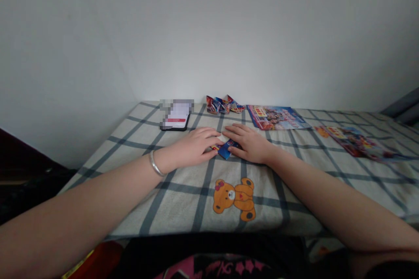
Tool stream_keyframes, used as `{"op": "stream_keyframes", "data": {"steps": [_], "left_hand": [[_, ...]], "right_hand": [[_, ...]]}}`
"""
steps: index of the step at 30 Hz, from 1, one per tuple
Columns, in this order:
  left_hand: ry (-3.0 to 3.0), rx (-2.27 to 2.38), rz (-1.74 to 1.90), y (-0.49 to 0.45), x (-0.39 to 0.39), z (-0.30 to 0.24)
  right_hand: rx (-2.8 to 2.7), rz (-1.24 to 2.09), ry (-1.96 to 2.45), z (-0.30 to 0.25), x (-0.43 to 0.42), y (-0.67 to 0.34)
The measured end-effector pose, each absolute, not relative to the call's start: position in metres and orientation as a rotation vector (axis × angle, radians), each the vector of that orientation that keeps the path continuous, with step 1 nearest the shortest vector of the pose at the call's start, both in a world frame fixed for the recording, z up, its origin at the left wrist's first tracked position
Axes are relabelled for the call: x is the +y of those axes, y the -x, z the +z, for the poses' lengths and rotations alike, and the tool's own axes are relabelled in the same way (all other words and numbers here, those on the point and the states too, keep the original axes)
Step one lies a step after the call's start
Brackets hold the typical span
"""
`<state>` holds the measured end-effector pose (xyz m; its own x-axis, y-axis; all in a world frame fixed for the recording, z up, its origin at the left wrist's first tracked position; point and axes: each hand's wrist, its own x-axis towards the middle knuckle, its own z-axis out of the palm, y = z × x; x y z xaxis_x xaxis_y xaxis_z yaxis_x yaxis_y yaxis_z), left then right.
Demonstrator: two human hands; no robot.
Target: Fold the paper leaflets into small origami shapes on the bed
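My left hand (193, 144) and my right hand (250, 141) lie side by side on a checked cloth (183, 200), fingers pressed down on a small folded piece of coloured paper (225, 148) between them. The paper is blue and red and mostly hidden under my fingers. A silver bangle sits on my left wrist. Several folded paper shapes (225, 104) stand in a row at the far edge, just beyond my hands.
A phone (176, 117) lies at the back left. Two printed colour leaflets, one (276, 117) and the other (358, 141), lie flat to the right. An orange bear is printed on the cloth near me. A white wall rises behind.
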<state>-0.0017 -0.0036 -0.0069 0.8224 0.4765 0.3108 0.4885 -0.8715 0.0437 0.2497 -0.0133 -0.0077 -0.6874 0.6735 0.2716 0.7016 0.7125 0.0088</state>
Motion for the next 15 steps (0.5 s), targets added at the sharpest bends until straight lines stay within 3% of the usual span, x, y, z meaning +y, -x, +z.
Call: {"op": "stream_keyframes", "data": {"steps": [15], "left_hand": [[2.928, -0.805, -0.319, 0.002, -0.009, -0.004]], "right_hand": [[-2.688, -0.157, 0.995, 0.012, -0.026, -0.254]]}}
